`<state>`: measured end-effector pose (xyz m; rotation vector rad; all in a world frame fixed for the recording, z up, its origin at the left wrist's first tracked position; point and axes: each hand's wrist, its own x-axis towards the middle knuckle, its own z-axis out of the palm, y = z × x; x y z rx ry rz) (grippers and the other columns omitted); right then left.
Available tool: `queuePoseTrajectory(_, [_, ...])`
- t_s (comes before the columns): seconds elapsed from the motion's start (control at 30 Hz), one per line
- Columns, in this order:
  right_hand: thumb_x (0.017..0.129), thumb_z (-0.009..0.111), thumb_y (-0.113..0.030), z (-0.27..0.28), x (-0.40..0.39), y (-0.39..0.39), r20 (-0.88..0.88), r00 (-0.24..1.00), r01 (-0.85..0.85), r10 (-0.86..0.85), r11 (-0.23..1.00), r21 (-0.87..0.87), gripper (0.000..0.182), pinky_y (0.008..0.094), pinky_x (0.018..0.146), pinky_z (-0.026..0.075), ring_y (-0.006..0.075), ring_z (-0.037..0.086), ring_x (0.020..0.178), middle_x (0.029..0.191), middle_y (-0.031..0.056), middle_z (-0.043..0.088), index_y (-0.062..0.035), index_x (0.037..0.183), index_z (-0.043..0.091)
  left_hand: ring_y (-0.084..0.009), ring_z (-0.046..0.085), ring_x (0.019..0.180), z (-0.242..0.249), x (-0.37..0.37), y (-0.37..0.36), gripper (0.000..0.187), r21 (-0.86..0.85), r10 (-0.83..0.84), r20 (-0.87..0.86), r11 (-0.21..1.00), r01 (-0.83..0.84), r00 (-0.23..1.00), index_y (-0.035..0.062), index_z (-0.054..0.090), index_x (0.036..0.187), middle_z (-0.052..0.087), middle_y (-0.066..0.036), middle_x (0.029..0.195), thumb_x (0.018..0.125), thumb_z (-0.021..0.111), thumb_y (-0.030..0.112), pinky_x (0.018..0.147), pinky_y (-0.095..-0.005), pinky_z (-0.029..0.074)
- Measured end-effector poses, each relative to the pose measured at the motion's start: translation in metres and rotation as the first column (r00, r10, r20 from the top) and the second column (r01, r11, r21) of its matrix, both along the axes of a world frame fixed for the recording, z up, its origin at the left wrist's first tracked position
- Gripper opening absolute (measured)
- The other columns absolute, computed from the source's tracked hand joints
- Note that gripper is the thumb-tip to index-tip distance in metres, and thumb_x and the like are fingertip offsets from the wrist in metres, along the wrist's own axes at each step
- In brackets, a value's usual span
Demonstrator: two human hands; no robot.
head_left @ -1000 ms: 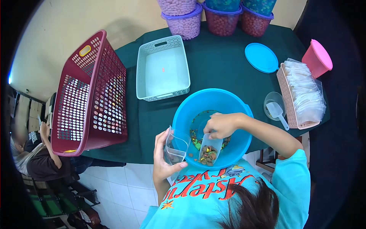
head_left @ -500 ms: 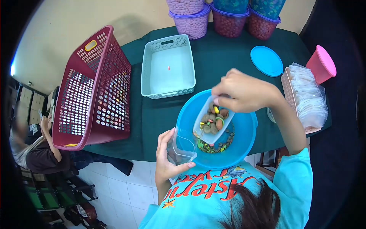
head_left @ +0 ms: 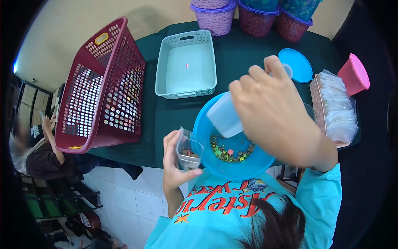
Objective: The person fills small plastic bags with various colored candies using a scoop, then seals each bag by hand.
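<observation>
My left hand (head_left: 175, 166) holds a clear plastic pouch (head_left: 189, 151) upright, its mouth open, with some brown pieces inside. It is at the left edge of a round blue basin (head_left: 207, 159). Over the basin, my right hand (head_left: 269, 99) grips a white translucent scoop (head_left: 226, 116), which is tipped toward the pouch; its contents are hidden from view. Small brown, green and pink pieces (head_left: 231, 155) lie on the basin's bottom.
A tall maroon basket (head_left: 120, 99) stands left, a pale green tray (head_left: 186, 74) beyond the basin. Right are a blue lid (head_left: 296, 64), a box of clear packets (head_left: 338, 108) and a pink tub (head_left: 352, 76). Lidded tubs (head_left: 213, 18) line the back. Another person (head_left: 43, 162) sits far left.
My right hand has turned the scoop over; its load no longer shows. Brown pieces now show in the pouch, which my left hand holds slightly higher and more upright. The view has shifted slightly.
</observation>
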<state>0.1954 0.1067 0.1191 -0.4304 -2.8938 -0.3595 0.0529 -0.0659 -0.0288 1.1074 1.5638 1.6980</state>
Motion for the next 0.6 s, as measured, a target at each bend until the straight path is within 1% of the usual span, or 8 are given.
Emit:
queuePoseTrajectory(0.1, [0.066,0.055,-0.014,-0.032,-0.001,0.022,0.339,0.940,0.031,0.033,0.983,-0.181,0.012,0.0334,0.072,0.032,0.0211,0.053,0.069,0.063,0.0089,0.057,-0.0030,0.065,0.057,-0.0290,0.043,0.109,-0.004,-0.011,-0.007,0.104,0.062,0.041,0.256,0.996,-0.059,0.966,-0.0071,0.029,0.125,0.037,-0.017,0.122,0.055,0.067,0.060,0.092,-0.0398,0.034])
queuePoseTrajectory(0.17, [0.066,0.055,-0.018,-0.054,-0.005,0.026,0.548,0.834,0.123,0.069,0.944,-0.306,0.016,0.0348,0.074,0.032,0.0221,0.054,0.069,0.061,0.0099,0.056,-0.0028,0.067,0.059,-0.0280,0.043,0.108,-0.005,-0.018,-0.010,0.096,0.266,-0.021,0.238,0.963,-0.044,0.971,-0.0045,0.023,0.129,0.036,-0.017,0.124,0.072,0.029,0.072,0.092,-0.0415,0.034])
queuePoseTrajectory(0.2, [0.065,0.055,-0.016,-0.070,-0.005,0.027,0.556,0.828,0.129,0.070,0.942,-0.310,0.014,0.0343,0.077,0.030,0.0213,0.054,0.072,0.065,0.0098,0.058,-0.0037,0.067,0.061,-0.0316,0.036,0.115,-0.007,-0.022,-0.013,0.095,0.369,-0.108,0.371,0.929,-0.039,0.922,-0.0039,0.017,0.131,0.032,-0.020,0.128,0.074,0.022,0.071,0.098,-0.0451,0.026])
queuePoseTrajectory(0.23, [0.064,0.054,-0.015,-0.087,-0.003,0.028,0.563,0.823,0.131,0.075,0.940,-0.316,0.014,0.0337,0.079,0.029,0.0205,0.055,0.074,0.069,0.0097,0.060,-0.0046,0.067,0.063,-0.0342,0.026,0.122,-0.016,-0.033,-0.015,0.091,0.607,-0.417,0.479,0.793,0.051,0.772,-0.0029,0.018,0.131,0.023,-0.021,0.134,0.075,0.022,0.069,0.101,-0.0483,0.016])
queuePoseTrajectory(0.3, [0.064,0.055,-0.015,-0.114,0.000,0.030,0.582,0.809,0.093,0.084,0.959,-0.267,0.014,0.0332,0.079,0.028,0.0197,0.055,0.076,0.071,0.0090,0.060,-0.0050,0.070,0.063,-0.0354,0.019,0.125,-0.015,-0.035,-0.012,0.091,0.716,-0.564,0.544,0.698,0.007,0.621,-0.0022,0.022,0.131,0.013,-0.021,0.138,0.075,0.024,0.070,0.102,-0.0500,0.009])
queuePoseTrajectory(0.43, [0.066,0.056,-0.015,-0.138,0.006,0.032,0.630,0.776,0.060,0.007,0.995,-0.085,0.016,0.0319,0.079,0.027,0.0174,0.053,0.082,0.075,0.0064,0.061,-0.0056,0.077,0.064,-0.0357,0.031,0.119,-0.016,-0.030,-0.013,0.091,0.545,-0.407,0.742,0.829,-0.126,0.533,-0.0032,0.026,0.129,0.016,-0.021,0.136,0.074,0.028,0.069,0.096,-0.0511,0.025])
queuePoseTrajectory(0.47, [0.066,0.056,-0.015,-0.141,0.008,0.031,0.635,0.772,0.063,0.007,0.994,-0.086,0.016,0.0319,0.079,0.027,0.0174,0.053,0.082,0.075,0.0064,0.061,-0.0056,0.077,0.064,-0.0361,0.043,0.108,-0.012,-0.024,-0.011,0.090,0.403,-0.258,0.848,0.881,-0.247,0.463,-0.0008,0.030,0.128,0.028,-0.023,0.130,0.074,0.028,0.071,0.087,-0.0507,0.037])
queuePoseTrajectory(0.6, [0.069,0.058,-0.017,-0.139,0.013,0.030,0.718,0.695,0.078,-0.037,0.997,-0.025,0.013,0.0321,0.081,0.027,0.0175,0.054,0.084,0.077,0.0034,0.062,-0.0104,0.077,0.065,-0.0355,0.055,0.085,-0.003,-0.018,-0.009,0.085,0.146,0.002,0.893,0.945,-0.293,0.450,0.0065,0.033,0.127,0.051,-0.020,0.107,0.073,0.027,0.072,0.065,-0.0530,0.047])
